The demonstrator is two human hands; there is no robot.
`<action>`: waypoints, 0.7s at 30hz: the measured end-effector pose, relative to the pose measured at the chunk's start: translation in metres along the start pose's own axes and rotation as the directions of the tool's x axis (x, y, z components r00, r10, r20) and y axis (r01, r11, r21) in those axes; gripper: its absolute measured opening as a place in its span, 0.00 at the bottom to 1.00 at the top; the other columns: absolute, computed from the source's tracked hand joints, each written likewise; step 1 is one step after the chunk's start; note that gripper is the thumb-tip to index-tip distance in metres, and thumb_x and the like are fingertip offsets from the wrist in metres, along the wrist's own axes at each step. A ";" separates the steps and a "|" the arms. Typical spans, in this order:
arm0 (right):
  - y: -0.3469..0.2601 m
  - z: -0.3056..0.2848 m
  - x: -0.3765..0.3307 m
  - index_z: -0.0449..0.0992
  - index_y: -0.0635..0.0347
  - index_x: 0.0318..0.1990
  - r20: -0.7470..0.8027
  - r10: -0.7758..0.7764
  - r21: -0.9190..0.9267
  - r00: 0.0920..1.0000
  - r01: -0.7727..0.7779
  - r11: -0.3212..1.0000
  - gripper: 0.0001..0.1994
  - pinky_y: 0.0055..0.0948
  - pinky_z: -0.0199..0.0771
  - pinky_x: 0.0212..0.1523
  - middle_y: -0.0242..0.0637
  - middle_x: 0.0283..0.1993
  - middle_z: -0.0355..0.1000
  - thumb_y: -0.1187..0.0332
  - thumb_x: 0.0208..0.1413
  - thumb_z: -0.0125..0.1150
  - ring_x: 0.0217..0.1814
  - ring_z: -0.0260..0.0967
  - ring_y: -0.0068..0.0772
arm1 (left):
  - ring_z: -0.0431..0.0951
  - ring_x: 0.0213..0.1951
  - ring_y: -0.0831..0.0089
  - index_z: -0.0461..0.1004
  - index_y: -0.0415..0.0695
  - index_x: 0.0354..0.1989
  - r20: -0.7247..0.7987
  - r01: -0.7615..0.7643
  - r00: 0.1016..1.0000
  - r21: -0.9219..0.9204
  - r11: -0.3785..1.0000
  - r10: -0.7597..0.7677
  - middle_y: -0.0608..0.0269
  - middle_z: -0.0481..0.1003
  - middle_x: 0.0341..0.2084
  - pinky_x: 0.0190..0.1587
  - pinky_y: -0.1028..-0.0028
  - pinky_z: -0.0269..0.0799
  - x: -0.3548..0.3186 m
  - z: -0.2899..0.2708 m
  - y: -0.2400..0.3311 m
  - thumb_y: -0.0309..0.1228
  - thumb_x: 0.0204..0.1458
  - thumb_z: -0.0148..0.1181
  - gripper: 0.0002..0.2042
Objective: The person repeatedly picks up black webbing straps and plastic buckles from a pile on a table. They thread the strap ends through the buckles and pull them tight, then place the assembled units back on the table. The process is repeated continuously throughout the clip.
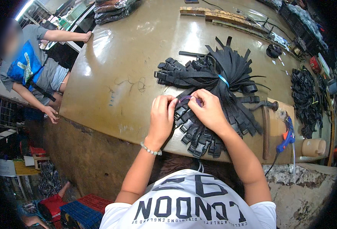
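A large bundle of black webbing straps lies on the table, cinched around its middle by a light blue tie. Black plastic side-release buckles fan out at its near end, and more buckles point left. Over the near left part of the bundle, my left hand and my right hand are close together, both in a pinch. Between their fingertips runs a thin purple strip, gripped at either side. Part of the strip is hidden behind my right fingers.
Right of the bundle lie a hammer, a blue glue gun and a tan tape roll. More black straps are heaped at the far right. Wooden bars lie at the back. Another person leans a hand on the table's left edge.
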State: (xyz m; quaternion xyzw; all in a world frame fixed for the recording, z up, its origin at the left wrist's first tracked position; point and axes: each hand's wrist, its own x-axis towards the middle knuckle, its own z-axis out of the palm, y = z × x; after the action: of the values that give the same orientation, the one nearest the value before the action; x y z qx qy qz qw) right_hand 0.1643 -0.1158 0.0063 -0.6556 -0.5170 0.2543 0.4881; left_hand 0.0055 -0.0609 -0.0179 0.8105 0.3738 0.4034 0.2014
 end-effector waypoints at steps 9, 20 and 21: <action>0.005 -0.004 0.004 0.68 0.67 0.34 0.031 0.126 0.143 0.992 -0.129 0.981 0.11 0.37 0.71 0.32 0.51 0.27 0.73 0.66 0.59 0.54 0.27 0.74 0.47 | 0.67 0.46 0.54 0.70 0.39 0.35 -0.232 0.420 0.905 0.623 0.660 -0.357 0.51 0.69 0.38 0.50 0.57 0.63 0.042 -0.077 -0.013 0.30 0.55 0.56 0.07; -0.017 -0.028 0.003 0.66 0.65 0.37 0.030 0.144 0.043 0.989 -0.145 0.988 0.11 0.32 0.75 0.27 0.44 0.23 0.74 0.65 0.66 0.47 0.27 0.78 0.31 | 0.75 0.42 0.59 0.79 0.43 0.36 0.314 -0.528 0.826 0.141 0.838 0.468 0.59 0.76 0.34 0.48 0.65 0.69 0.090 -0.027 -0.029 0.32 0.47 0.66 0.09; -0.016 -0.027 0.005 0.66 0.65 0.37 0.013 0.167 0.132 0.986 -0.167 0.977 0.11 0.30 0.75 0.26 0.42 0.24 0.74 0.65 0.66 0.47 0.27 0.77 0.29 | 0.75 0.41 0.58 0.79 0.42 0.36 0.354 -0.461 0.846 0.107 0.881 0.399 0.59 0.76 0.33 0.47 0.65 0.70 0.088 -0.032 -0.028 0.32 0.48 0.66 0.09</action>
State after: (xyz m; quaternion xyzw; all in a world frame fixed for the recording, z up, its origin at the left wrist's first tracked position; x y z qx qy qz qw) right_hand 0.1813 -0.1219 0.0325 -0.6627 -0.4424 0.3287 0.5069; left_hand 0.0022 0.0256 0.0272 0.9437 0.1803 0.2634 0.0863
